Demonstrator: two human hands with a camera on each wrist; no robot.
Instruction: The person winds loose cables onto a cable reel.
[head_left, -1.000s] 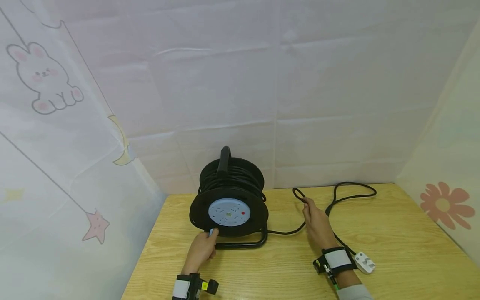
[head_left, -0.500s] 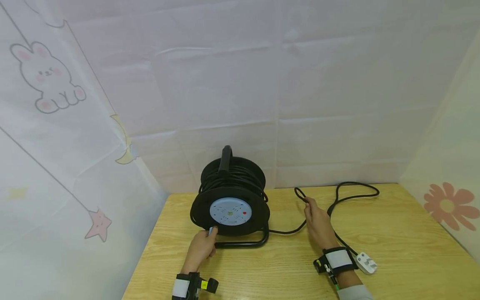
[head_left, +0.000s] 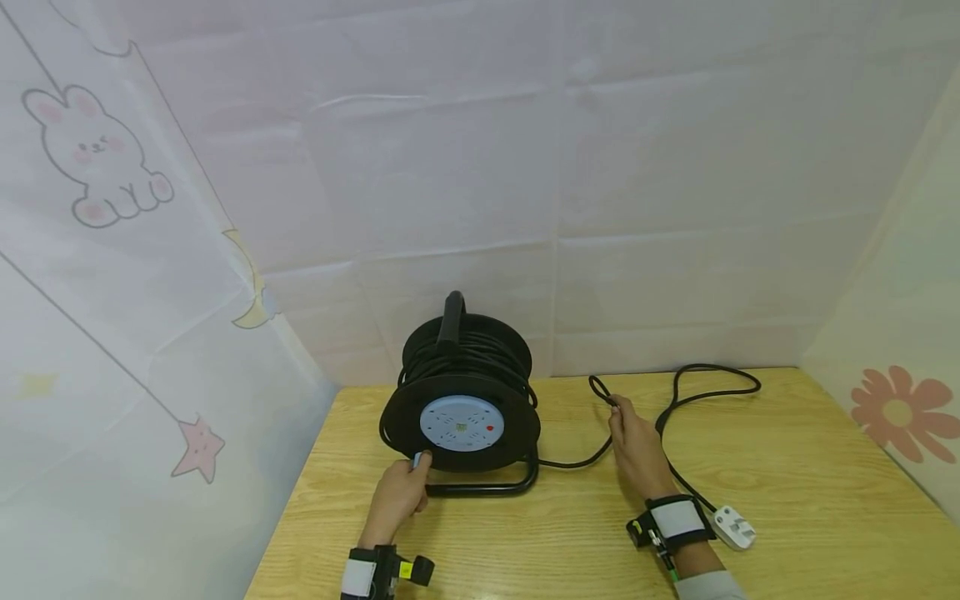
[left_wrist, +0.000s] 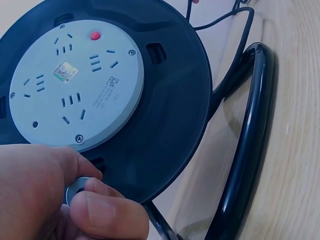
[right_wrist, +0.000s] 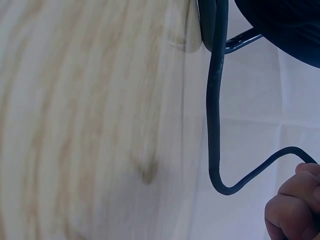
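Note:
A black cable reel [head_left: 461,383] stands on the table, its pale blue socket panel [head_left: 461,423] facing me. My left hand [head_left: 396,493] grips the small pale blue crank knob [head_left: 417,459] at the lower left of the front flange. In the left wrist view, the thumb and fingers curl around the knob [left_wrist: 75,189], hiding most of it. My right hand [head_left: 637,450] holds the black cable [head_left: 573,465] to the right of the reel, with a small loop sticking out past the fingers. The right wrist view shows the fingers [right_wrist: 295,207] curled at its lower right edge.
More cable [head_left: 705,393] loops along the back right of the table [head_left: 525,550]. It ends in a white plug [head_left: 733,527] beside my right wrist. The reel's tubular stand [head_left: 480,490] juts forward under the flange. A printed cloth wall [head_left: 645,308] rises behind.
My left hand has moved slightly left and up with the knob, and the reel's front has turned a little clockwise. My right hand keeps its hold on the cable.

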